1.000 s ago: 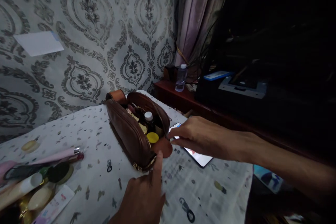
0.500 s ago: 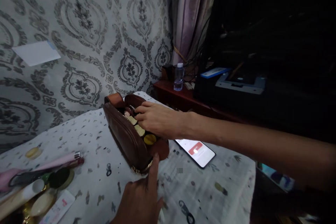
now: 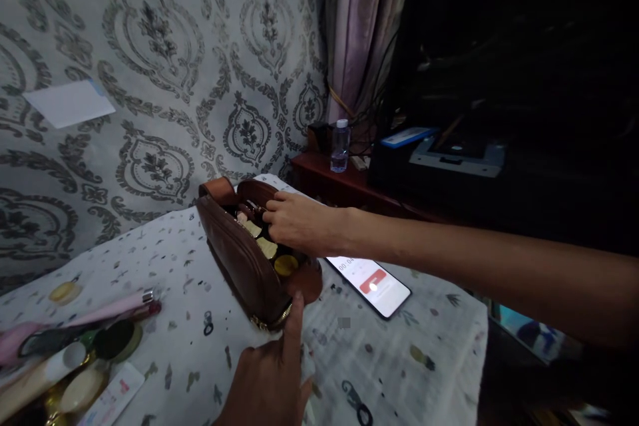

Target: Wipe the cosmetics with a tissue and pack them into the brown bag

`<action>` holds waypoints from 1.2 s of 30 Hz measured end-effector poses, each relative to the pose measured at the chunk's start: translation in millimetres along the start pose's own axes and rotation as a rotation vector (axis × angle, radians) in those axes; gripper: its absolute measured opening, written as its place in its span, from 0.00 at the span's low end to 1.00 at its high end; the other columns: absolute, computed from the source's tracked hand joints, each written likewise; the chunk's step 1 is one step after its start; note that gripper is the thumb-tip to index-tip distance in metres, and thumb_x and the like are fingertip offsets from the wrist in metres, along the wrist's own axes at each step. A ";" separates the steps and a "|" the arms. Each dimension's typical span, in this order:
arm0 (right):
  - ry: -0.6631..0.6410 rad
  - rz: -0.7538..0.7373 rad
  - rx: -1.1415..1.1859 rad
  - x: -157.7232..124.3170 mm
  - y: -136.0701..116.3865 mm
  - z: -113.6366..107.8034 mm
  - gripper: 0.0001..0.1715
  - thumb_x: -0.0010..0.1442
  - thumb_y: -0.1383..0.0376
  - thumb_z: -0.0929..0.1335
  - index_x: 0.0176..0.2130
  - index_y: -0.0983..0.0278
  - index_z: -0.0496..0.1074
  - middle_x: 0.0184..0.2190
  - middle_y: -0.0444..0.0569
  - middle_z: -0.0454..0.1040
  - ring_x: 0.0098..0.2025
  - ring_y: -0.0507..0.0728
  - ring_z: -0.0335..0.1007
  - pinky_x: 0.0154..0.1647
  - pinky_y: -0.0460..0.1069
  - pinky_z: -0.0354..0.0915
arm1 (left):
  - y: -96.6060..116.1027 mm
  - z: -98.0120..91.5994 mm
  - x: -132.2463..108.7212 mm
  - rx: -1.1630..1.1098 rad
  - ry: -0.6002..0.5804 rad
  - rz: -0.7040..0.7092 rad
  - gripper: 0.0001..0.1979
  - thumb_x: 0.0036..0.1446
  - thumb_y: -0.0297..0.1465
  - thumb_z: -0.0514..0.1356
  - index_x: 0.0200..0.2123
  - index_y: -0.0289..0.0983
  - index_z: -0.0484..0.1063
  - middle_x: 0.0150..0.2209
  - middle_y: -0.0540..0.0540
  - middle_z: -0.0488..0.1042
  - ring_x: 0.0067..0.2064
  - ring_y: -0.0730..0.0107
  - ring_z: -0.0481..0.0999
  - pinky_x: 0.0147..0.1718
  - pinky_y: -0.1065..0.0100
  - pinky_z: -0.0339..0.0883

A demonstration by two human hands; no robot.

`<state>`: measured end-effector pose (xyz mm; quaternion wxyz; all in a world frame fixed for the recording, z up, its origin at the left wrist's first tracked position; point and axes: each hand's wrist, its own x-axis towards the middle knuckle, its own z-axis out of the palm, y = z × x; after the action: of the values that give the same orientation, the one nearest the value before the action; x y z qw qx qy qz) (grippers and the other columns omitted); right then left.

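Observation:
A brown leather-look zip bag stands unzipped on the white patterned cloth. Inside it lie a round yellow item and several pale yellow pieces. My right hand reaches in from the right, fingers bent over the bag's far rim; its thumb and fingertips are hidden. At the near end, my left hand rests its stretched index finger on the bag's tan end tab. The left thumb is apart from that finger, and nothing shows in this hand.
A lit phone lies right of the bag, beneath my right forearm. Tubes, a pink-handled tool and a dark round compact are heaped at the lower left. Behind, a water bottle stands on a reddish table.
My right hand has shifted slightly right and back toward the bag's far rim, showing more of the inside. My left hand has barely moved.

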<state>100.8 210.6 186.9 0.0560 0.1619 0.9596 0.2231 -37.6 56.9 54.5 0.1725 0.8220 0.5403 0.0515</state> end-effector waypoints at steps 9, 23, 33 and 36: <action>0.092 -0.068 0.047 5.1 -8.9 11.6 0.09 0.62 0.70 0.66 0.40 0.67 0.76 0.47 0.56 0.75 0.51 0.63 0.66 0.47 0.55 0.55 | -0.2 -1.1 0.1 0.007 -0.048 -0.012 0.52 0.52 0.27 0.58 0.70 0.41 0.25 0.43 0.39 0.80 0.39 0.55 0.80 0.34 0.62 0.72; 0.016 -0.161 0.141 13.5 -23.5 29.5 0.10 0.61 0.66 0.67 0.38 0.67 0.77 0.43 0.56 0.79 0.51 0.64 0.67 0.50 0.58 0.54 | -0.4 -5.7 4.8 0.089 -0.104 -0.040 0.48 0.53 0.27 0.59 0.70 0.34 0.34 0.39 0.37 0.80 0.38 0.54 0.81 0.35 0.60 0.74; 0.277 -0.095 0.197 -7.1 -31.0 30.7 0.09 0.61 0.67 0.68 0.39 0.68 0.77 0.48 0.60 0.75 0.61 0.65 0.59 0.60 0.59 0.53 | -15.7 -12.5 -2.5 0.058 0.053 0.082 0.44 0.54 0.23 0.55 0.70 0.35 0.36 0.43 0.39 0.81 0.39 0.57 0.82 0.37 0.62 0.77; 0.346 0.010 0.309 -24.6 -41.7 24.5 0.08 0.63 0.69 0.66 0.38 0.70 0.75 0.46 0.60 0.74 0.57 0.63 0.62 0.57 0.56 0.58 | -21.5 -33.4 -9.0 0.026 0.297 0.234 0.36 0.57 0.23 0.51 0.68 0.37 0.45 0.49 0.39 0.79 0.41 0.63 0.82 0.39 0.67 0.76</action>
<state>116.4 177.0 147.2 -0.1360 0.1326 0.9769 0.0984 -69.0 64.0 79.3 0.0731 0.8646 0.4613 0.1852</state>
